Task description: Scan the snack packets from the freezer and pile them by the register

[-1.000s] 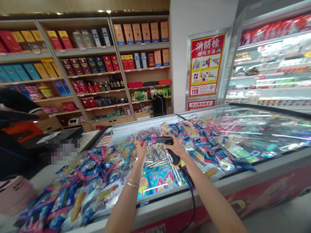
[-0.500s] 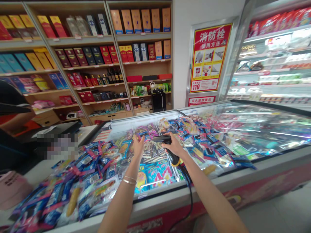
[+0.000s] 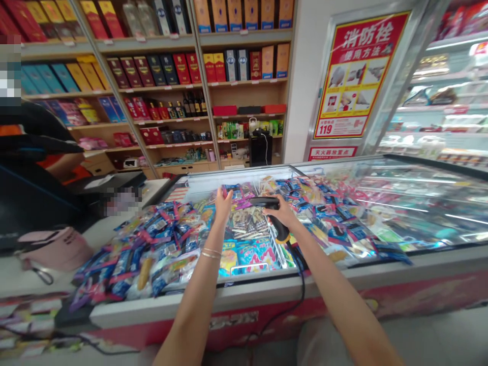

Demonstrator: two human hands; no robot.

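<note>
Wall (image 3: 308,66) past the freezer (image 3: 343,282) has a red sign (image 3: 360,76) reading 消防栓 使用方法, 119 near the bottom, plus 灭火器放置点 on a smaller sign (image 3: 331,153) below. Right hand (image 3: 284,213)'s wrapped round a black scanner (image 3: 281,232) above the freezer, nose toward a blue packet (image 3: 237,194) seemingly pinched in the left hand (image 3: 223,206); packet print's too blurry to read.

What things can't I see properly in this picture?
All in the head view:
Handle of the scanner: partly covered by the right hand.
Writing on the packet at the left hand: too small and blurred.
Co-worker: cut off by the left edge.
Freezer: cut off by the right edge.
</note>
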